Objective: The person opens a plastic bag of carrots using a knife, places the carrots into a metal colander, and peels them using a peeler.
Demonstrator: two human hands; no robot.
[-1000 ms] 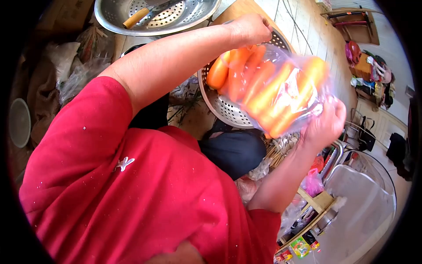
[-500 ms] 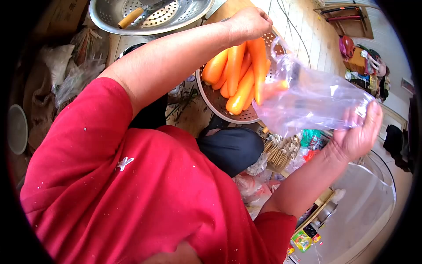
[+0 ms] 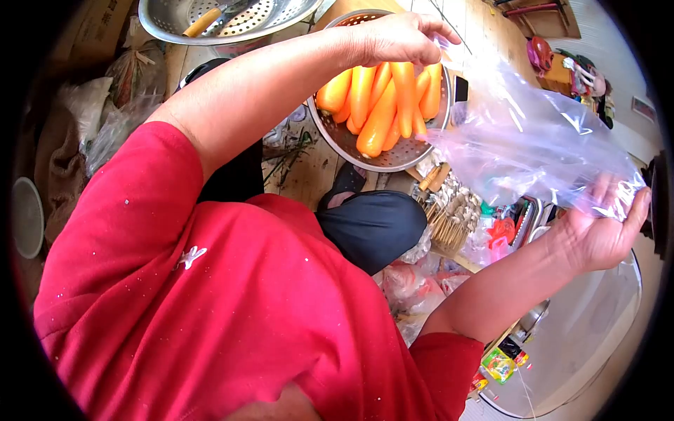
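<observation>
My left hand [image 3: 411,38] is above the colander, its fingers pinching the upper edge of a clear plastic bag [image 3: 523,133]. Out to the right, my right hand [image 3: 607,221] grips the bag's other end, with some fingers showing through the film. The bag hangs stretched and crumpled between both hands, and I see nothing inside it. Below my left hand, several peeled, shiny orange carrots [image 3: 379,123] lie in a metal colander [image 3: 330,144] with a perforated wall. The lower part of the bag is close to the colander's right side.
A second perforated metal basin [image 3: 270,28] holds a wooden-handled tool [image 3: 202,22] at the top left. Bundled thin sticks [image 3: 449,228] and plastic bags [image 3: 414,288] lie right of my bent knee [image 3: 372,231]. More bags [image 3: 116,133] and a pale bowl [image 3: 28,217] are at the left.
The bag has moved up and right, away from the carrots it overlapped. My right hand has shifted right and slightly down; my left hand's fingers have moved right onto the bag's edge.
</observation>
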